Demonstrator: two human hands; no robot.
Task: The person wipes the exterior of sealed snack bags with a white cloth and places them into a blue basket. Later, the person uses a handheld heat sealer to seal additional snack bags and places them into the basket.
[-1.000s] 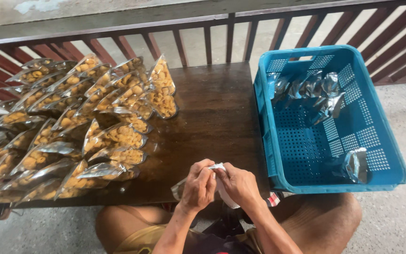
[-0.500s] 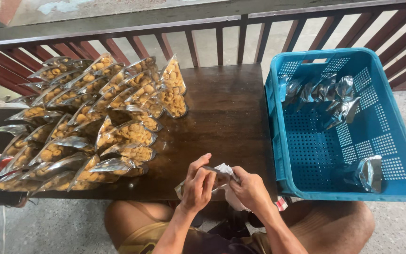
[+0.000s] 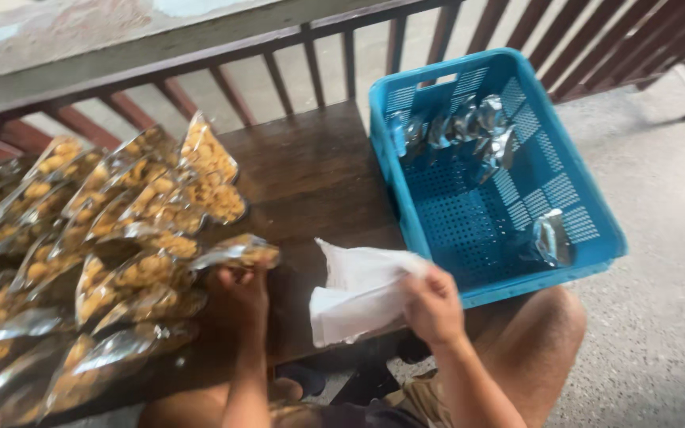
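My right hand (image 3: 435, 305) pinches a white paper sheet (image 3: 358, 289) over the near edge of the dark wooden table (image 3: 311, 178). My left hand (image 3: 239, 289), which a moment ago worked that sheet together with the right, has let go and now closes on a clear snack packet (image 3: 235, 255) at the edge of the packet pile (image 3: 97, 230); so I judge a fresh packet is being picked up. Right of the sheet stands the blue crate (image 3: 588, 206), holding a few silvery packets (image 3: 469, 127).

Wooden table (image 3: 311, 178) under snack packets (image 3: 120, 238), blue crate (image 3: 596, 230)
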